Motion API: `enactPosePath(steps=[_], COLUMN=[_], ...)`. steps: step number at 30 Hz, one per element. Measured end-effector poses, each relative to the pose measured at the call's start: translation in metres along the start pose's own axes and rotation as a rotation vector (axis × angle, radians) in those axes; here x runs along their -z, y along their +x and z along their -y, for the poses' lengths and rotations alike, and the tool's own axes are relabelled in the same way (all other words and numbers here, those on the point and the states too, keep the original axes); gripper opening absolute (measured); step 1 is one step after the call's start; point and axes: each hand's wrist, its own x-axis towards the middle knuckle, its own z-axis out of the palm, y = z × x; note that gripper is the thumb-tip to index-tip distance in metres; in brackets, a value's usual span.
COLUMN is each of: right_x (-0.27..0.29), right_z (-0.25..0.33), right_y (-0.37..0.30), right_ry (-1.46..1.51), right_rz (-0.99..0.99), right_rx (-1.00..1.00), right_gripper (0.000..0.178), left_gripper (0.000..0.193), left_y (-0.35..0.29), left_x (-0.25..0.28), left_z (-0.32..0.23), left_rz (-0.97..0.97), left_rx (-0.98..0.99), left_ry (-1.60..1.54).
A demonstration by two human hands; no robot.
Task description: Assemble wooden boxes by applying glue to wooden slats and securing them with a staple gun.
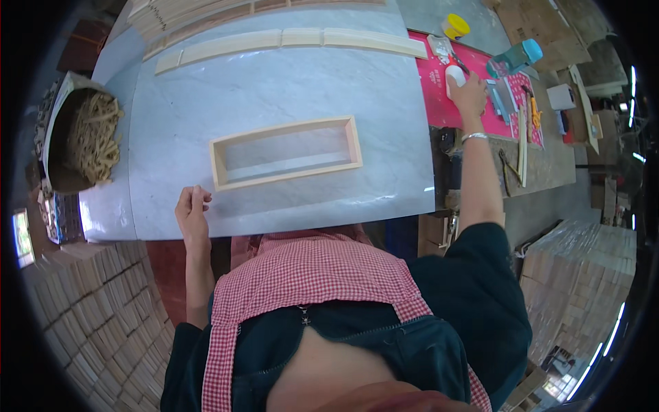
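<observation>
A shallow rectangular wooden frame (223,182) lies on the grey marble-patterned table, the tabletop showing through its middle. My left hand (193,209) is at the table's near edge, just left of the frame's near corner and apart from it. Its fingers are curled in with the thumb against them; whether anything is inside is hidden. Out to the right, my right hand (469,99) reaches over a pink mat (436,103). Thumb and fingers are around a small white bottle (454,73) that stands on the mat.
Thin wooden strips (302,38) lie along the table's far side, with stacked slats behind. A bin of wood scraps (62,137) stands left. Around the mat are a teal-lidded bottle (513,58), a yellow tub (455,26) and pliers (508,168). Wrapped wood stacks (580,275) stand right.
</observation>
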Motion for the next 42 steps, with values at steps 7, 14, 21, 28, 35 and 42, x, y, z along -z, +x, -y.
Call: enactPosePath(steps=[7, 14, 21, 28, 35, 42], right_x=[-0.031, 0.098, 0.142, 0.143, 0.146, 0.144], right_z=[-0.038, 0.055, 0.146, 0.198, 0.214, 0.22], right_y=[0.019, -0.101, -0.263, -0.304, -0.304, -0.297], right_ry=[0.201, 1.44, 1.585, 1.476, 1.39, 1.317], right_rz=[0.121, -0.008, 0.407, 0.564, 0.461, 0.363], right_rx=[-0.066, -0.099, 0.076, 0.413, 0.544, 0.678], right_gripper=[0.067, 0.051, 0.046, 0.047, 0.05, 0.054], left_gripper=[0.026, 0.056, 0.059, 0.055, 0.048, 0.047], left_y=[-0.044, -0.057, -0.059, -0.061, -0.059, -0.058], left_x=[-0.039, -0.104, -0.12, -0.118, -0.118, -0.121], left_z=[-0.036, -0.005, 0.018, 0.03, 0.032, 0.035], left_rz=[-0.005, 0.144, 0.108, 0.132, 0.116, 0.121], left_rx=[-0.295, -1.067, -1.199, -1.19, -1.196, -1.203], left_ry=[0.17, 0.696, 0.687, 0.671, 0.658, 0.652])
